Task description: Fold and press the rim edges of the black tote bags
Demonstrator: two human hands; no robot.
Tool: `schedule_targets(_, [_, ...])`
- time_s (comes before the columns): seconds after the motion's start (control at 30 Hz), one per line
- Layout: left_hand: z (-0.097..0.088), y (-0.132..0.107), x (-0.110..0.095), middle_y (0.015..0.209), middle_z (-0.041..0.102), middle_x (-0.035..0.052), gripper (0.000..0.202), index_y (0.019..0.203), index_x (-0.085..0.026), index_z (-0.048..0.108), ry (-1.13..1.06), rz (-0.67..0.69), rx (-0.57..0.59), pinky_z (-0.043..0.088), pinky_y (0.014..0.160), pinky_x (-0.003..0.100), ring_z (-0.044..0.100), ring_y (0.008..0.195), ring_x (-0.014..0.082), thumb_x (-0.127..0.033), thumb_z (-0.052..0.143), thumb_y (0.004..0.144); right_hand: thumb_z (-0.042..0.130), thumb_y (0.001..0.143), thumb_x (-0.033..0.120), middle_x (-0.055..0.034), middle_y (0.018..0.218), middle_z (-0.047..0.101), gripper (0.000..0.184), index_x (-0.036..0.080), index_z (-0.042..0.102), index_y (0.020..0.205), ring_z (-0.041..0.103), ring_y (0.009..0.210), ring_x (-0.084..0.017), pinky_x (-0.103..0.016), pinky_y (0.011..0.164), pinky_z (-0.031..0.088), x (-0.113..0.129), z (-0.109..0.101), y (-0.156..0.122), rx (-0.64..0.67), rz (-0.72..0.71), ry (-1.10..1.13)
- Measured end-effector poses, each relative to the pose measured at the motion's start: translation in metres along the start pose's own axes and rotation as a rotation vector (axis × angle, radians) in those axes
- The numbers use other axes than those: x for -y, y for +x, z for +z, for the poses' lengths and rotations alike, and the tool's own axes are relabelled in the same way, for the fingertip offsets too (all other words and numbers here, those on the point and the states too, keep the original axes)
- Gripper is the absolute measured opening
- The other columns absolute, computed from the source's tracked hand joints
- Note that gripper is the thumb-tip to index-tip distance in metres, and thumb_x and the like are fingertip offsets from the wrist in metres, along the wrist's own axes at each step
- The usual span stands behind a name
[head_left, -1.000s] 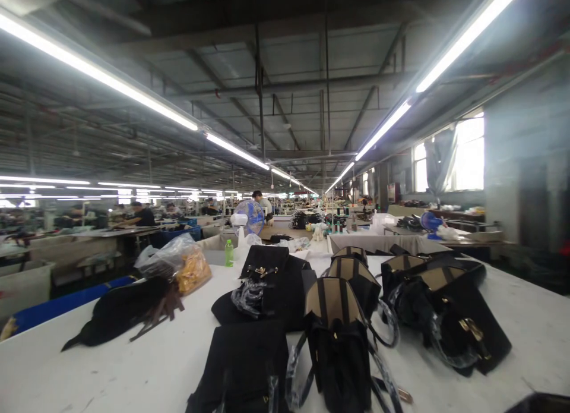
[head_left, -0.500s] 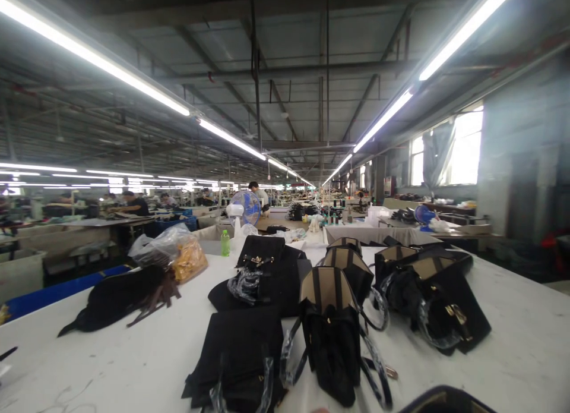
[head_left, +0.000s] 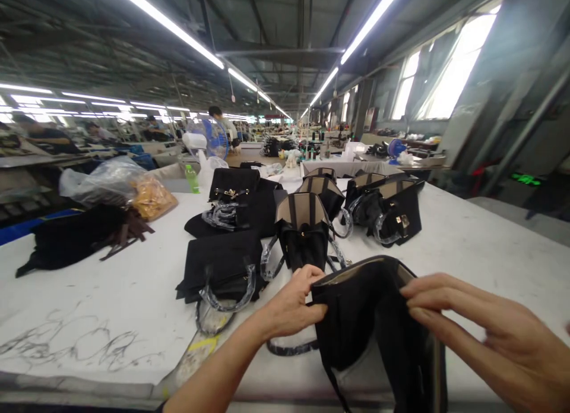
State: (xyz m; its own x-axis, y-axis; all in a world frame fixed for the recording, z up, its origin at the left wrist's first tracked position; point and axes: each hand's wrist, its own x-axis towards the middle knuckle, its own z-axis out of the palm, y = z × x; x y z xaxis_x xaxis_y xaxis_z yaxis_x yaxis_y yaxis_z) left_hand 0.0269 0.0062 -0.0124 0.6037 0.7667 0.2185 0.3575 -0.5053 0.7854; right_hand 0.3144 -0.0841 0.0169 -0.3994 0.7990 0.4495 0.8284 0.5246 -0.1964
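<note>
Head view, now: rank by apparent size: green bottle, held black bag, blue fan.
1. Held black bag, nearest the camera of the three and cut off by the bottom edge
2. Blue fan
3. Green bottle

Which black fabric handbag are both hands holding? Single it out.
The open black fabric handbag nearest the camera: the left hand and right hand hold its rim; neither holds the other black handbags beyond it.

wht tbl (head_left: 155,282): blk bags (head_left: 222,261), grn btl (head_left: 192,179), clr plastic bag (head_left: 100,182), brn strips (head_left: 130,227).
</note>
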Motion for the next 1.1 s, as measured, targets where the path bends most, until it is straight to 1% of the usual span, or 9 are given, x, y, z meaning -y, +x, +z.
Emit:
schedule_targets(0.07, [0.001,-0.001,-0.001,0.109,0.055,0.0025,0.027,0.094,-0.020,0.062,-0.008,0.019,-0.012,0.039,0.095,0.031,0.049,0.103,0.0181,-0.007,0.056,0.071,0.064,0.080,0.036,-0.0069,0.092,0.061,0.019,0.030,0.068,0.098,0.058,0.089,-0.023,-0.036,0.073,0.050,0.011,0.005,0.031,0.018,-0.038,0.009])
schedule_targets(0.17, [0.003,-0.001,-0.001,0.109,0.059,0.0029,0.032,0.101,-0.020,0.063,-0.056,0.028,-0.043,0.038,0.097,0.032,0.051,0.105,0.0195,-0.008,0.063,0.071,0.062,0.081,0.031,-0.0059,0.087,0.059,0.015,0.028,0.069,0.095,0.055,0.086,-0.022,-0.035,0.074,0.048,0.021,0.012,0.072,0.061,-0.092,0.022])
schedule_targets(0.27, [0.006,0.000,-0.002,0.107,0.060,0.0036,0.028,0.105,-0.020,0.064,-0.129,0.018,-0.079,0.039,0.095,0.031,0.053,0.104,0.0191,-0.016,0.066,0.077,0.057,0.086,0.022,-0.0047,0.085,0.056,0.012,0.025,0.068,0.092,0.052,0.086,-0.021,-0.035,0.074,0.045,0.023,0.016,0.093,0.159,-0.110,0.019])
schedule_targets(0.37, [0.010,0.002,-0.004,0.103,0.061,0.0041,0.021,0.103,-0.018,0.065,-0.164,0.002,-0.112,0.041,0.091,0.029,0.056,0.100,0.0177,-0.022,0.062,0.083,0.058,0.085,0.020,-0.0043,0.086,0.054,0.009,0.023,0.066,0.089,0.048,0.088,-0.021,-0.035,0.074,0.043,0.023,0.020,0.098,0.210,-0.110,0.011])
schedule_targets(0.57, [0.014,0.004,-0.007,0.099,0.062,0.0048,0.018,0.099,-0.016,0.067,-0.161,0.010,-0.173,0.043,0.086,0.028,0.058,0.094,0.0170,-0.024,0.063,0.084,0.063,0.082,0.020,-0.0035,0.087,0.052,0.002,0.022,0.065,0.082,0.045,0.090,-0.021,-0.034,0.075,0.041,0.024,0.028,0.101,0.190,-0.131,0.061])
schedule_targets(0.67, [0.016,0.004,-0.006,0.097,0.063,0.0046,0.018,0.099,-0.017,0.068,-0.152,0.014,-0.203,0.043,0.086,0.028,0.058,0.094,0.0170,-0.025,0.063,0.084,0.062,0.084,0.020,-0.0031,0.086,0.052,0.013,0.020,0.062,0.070,0.045,0.089,-0.019,-0.032,0.074,0.040,0.023,0.031,0.102,0.195,-0.154,0.093])
schedule_targets(0.77, [0.018,0.004,-0.004,0.097,0.065,0.0040,0.018,0.100,-0.018,0.069,-0.146,0.027,-0.215,0.043,0.087,0.028,0.058,0.095,0.0167,-0.025,0.063,0.084,0.059,0.086,0.018,-0.0041,0.085,0.053,0.021,0.018,0.059,0.065,0.044,0.088,-0.019,-0.033,0.075,0.040,0.025,0.035,0.104,0.164,-0.145,0.080])
schedule_targets(0.93, [0.019,0.005,-0.001,0.093,0.067,0.0029,0.016,0.097,-0.020,0.072,-0.127,0.027,-0.233,0.043,0.085,0.028,0.059,0.092,0.0163,-0.027,0.064,0.084,0.057,0.085,0.014,-0.0056,0.081,0.054,0.023,0.017,0.057,0.062,0.043,0.085,-0.021,-0.035,0.073,0.039,0.033,0.042,0.104,0.087,-0.118,-0.017])
schedule_targets(1.1, [0.017,0.006,-0.001,0.089,0.067,0.0017,0.014,0.094,-0.021,0.073,-0.111,0.028,-0.251,0.043,0.082,0.028,0.059,0.089,0.0155,-0.026,0.064,0.084,0.056,0.085,0.016,-0.0058,0.082,0.054,0.023,0.017,0.057,0.062,0.043,0.084,-0.021,-0.036,0.074,0.039,0.035,0.048,0.103,0.069,-0.079,-0.059])
